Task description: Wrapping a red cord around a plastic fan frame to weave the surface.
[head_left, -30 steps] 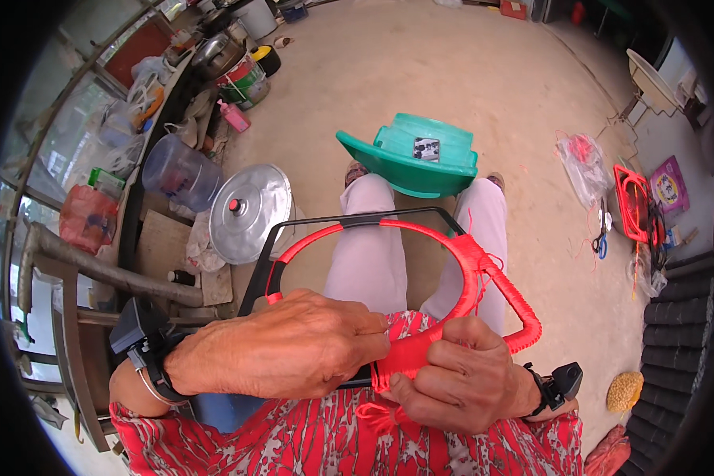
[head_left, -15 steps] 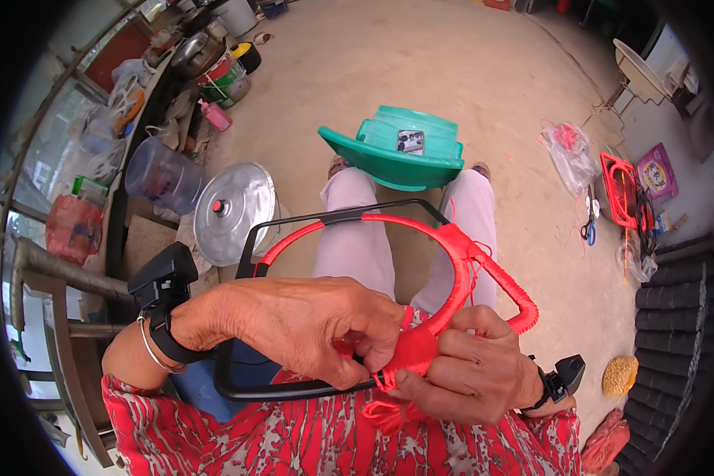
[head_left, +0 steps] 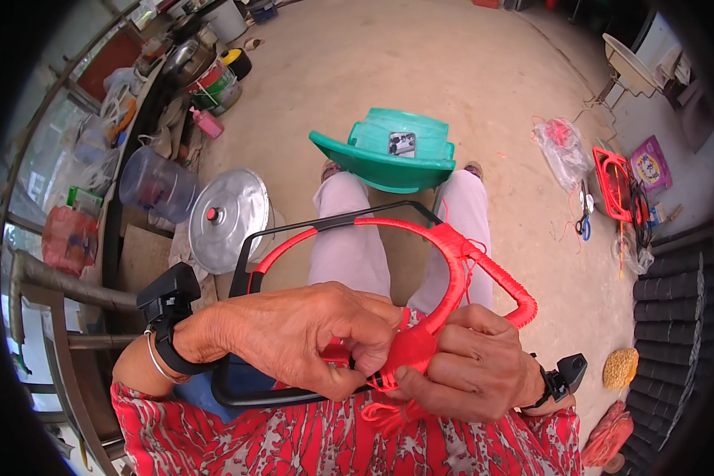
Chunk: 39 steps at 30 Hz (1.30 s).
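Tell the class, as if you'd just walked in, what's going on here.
Someone is working with both bare hands on a black rectangular frame with an inner ring. The right hand grips its lower part, wrapped in shiny red cord; the left hand has its fingers bent close beside it. The outer right side in view is red-wrapped, the outer left side bare black. A loose bunch of cord shows below.

The pale, sandy-toned floor carries a clear plastic bag with red stuff inside at two o'clock, blue-handled scissors at three, and a yellow, textured pad and a red bag around four. A pink bottle stands at ten (near a green-and-red bucket), and a green plastic piece sits just past twelve.
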Each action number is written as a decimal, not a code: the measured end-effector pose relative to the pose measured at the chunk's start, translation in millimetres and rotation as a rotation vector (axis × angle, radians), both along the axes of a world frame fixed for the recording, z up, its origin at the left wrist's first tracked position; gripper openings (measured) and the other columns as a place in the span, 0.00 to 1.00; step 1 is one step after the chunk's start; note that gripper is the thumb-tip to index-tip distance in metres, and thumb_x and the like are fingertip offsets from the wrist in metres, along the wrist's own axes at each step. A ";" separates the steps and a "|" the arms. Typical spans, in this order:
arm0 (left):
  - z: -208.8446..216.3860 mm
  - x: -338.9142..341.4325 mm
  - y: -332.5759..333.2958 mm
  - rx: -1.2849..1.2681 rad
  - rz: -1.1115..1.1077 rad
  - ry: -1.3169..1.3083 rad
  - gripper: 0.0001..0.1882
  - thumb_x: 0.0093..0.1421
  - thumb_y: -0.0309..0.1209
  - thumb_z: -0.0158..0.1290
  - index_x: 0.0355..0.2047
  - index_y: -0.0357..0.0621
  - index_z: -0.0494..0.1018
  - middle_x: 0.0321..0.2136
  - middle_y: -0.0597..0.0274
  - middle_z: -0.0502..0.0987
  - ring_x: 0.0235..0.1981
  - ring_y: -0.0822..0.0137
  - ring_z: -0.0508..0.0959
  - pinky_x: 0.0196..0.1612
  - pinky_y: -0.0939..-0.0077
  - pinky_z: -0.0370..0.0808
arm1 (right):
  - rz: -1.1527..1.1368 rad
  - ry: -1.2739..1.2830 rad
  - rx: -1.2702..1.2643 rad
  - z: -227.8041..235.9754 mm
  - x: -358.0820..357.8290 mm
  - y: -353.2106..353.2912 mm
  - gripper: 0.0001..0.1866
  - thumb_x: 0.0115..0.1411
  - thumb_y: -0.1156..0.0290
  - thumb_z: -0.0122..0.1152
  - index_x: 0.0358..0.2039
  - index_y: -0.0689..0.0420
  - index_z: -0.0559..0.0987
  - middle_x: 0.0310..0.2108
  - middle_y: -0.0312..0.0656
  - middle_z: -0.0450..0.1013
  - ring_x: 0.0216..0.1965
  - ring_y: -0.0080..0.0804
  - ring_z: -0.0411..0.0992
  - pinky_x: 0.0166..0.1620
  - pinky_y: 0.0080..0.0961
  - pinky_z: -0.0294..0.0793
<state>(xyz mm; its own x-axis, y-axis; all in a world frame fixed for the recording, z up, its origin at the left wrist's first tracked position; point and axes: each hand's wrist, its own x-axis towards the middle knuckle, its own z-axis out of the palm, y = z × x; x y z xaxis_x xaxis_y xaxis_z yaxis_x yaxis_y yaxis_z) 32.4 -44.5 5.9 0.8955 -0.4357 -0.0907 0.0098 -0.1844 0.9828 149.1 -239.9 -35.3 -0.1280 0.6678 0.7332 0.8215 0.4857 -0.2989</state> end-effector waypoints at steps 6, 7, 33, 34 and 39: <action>0.8 -0.8 7.5 -0.042 0.035 -0.016 0.08 0.41 0.13 0.53 0.20 0.38 0.68 0.23 0.60 0.72 0.28 0.62 0.71 0.32 0.73 0.68 | -0.044 -0.047 -0.088 7.1 2.5 -3.7 0.14 0.34 0.70 0.62 0.26 0.56 0.75 0.18 0.30 0.60 0.22 0.25 0.63 0.30 0.26 0.63; -0.5 -1.1 8.2 -0.041 0.032 -0.018 0.08 0.41 0.13 0.53 0.20 0.38 0.68 0.23 0.60 0.72 0.28 0.62 0.71 0.32 0.73 0.68 | -0.058 -0.048 -0.089 6.8 1.7 -4.3 0.14 0.34 0.70 0.62 0.26 0.56 0.75 0.18 0.30 0.60 0.22 0.24 0.63 0.31 0.27 0.64; 5.9 -17.4 38.2 -0.100 0.143 0.093 0.06 0.39 0.16 0.56 0.18 0.38 0.73 0.22 0.57 0.76 0.27 0.60 0.73 0.33 0.70 0.69 | -0.125 0.009 -0.111 -9.7 2.4 -14.2 0.17 0.31 0.68 0.61 0.28 0.55 0.78 0.16 0.28 0.56 0.19 0.23 0.60 0.31 0.23 0.63; 4.7 -19.6 39.7 -0.090 0.185 0.096 0.05 0.41 0.16 0.57 0.19 0.38 0.73 0.23 0.58 0.76 0.27 0.61 0.73 0.33 0.70 0.69 | -0.142 -0.009 -0.125 -8.8 1.3 -12.4 0.17 0.31 0.68 0.62 0.28 0.55 0.78 0.16 0.28 0.56 0.19 0.24 0.61 0.31 0.23 0.63; 15.1 -22.8 50.4 0.091 0.221 0.042 0.08 0.47 0.25 0.63 0.26 0.37 0.75 0.28 0.58 0.77 0.32 0.65 0.74 0.38 0.71 0.69 | -0.149 -0.043 -0.130 4.2 7.8 -3.5 0.16 0.34 0.67 0.64 0.28 0.56 0.79 0.16 0.29 0.58 0.20 0.25 0.62 0.29 0.24 0.61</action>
<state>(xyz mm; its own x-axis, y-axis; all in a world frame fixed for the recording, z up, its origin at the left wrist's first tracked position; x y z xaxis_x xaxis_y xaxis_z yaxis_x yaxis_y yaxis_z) 9.6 5.9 21.0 0.9629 -0.2176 -0.1594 0.0999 -0.2611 0.9601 157.0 -243.4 -31.1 -0.0494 0.7703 0.6358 0.8947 0.3171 -0.3146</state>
